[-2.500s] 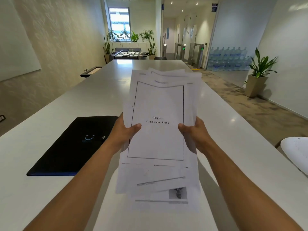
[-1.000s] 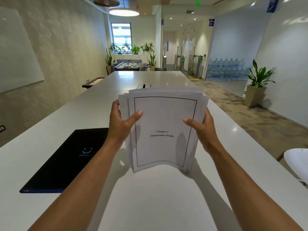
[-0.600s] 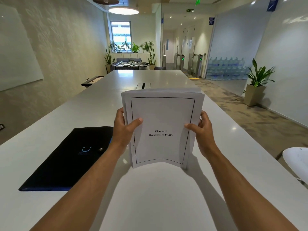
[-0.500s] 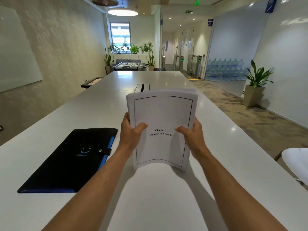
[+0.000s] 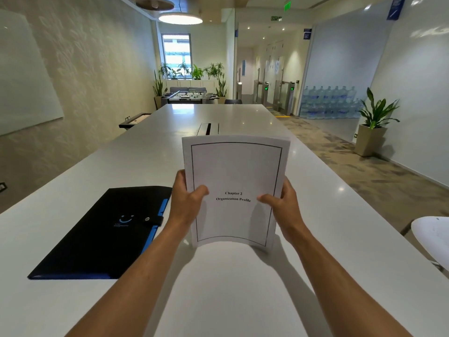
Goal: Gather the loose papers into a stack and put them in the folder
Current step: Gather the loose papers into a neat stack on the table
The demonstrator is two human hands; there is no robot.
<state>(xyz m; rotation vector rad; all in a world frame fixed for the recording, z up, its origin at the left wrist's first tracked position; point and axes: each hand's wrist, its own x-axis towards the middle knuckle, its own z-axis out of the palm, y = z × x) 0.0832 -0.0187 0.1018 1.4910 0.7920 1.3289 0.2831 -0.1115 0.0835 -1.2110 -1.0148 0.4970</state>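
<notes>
A squared-up stack of white papers [image 5: 234,166] stands upright on its bottom edge on the white table [image 5: 243,300]. Its top sheet reads "Chapter 2 Organization Profile" inside a black border. My left hand [image 5: 185,203] grips the stack's left edge, thumb on the front. My right hand [image 5: 283,205] grips the right edge the same way. A black folder [image 5: 102,235] with a blue edge and a snap strap lies shut and flat on the table, just left of my left forearm.
A cable slot [image 5: 208,128] is set into the table beyond the papers. A white chair seat [image 5: 432,235] sits at the right, past the table edge. A potted plant [image 5: 373,127] and stacked water bottles [image 5: 328,103] stand on the floor to the right.
The fanned, uneven sheets have been stood on end and evened into one neat stack. Both hands have slid inward and lower along its sides. The folder has not moved.
</notes>
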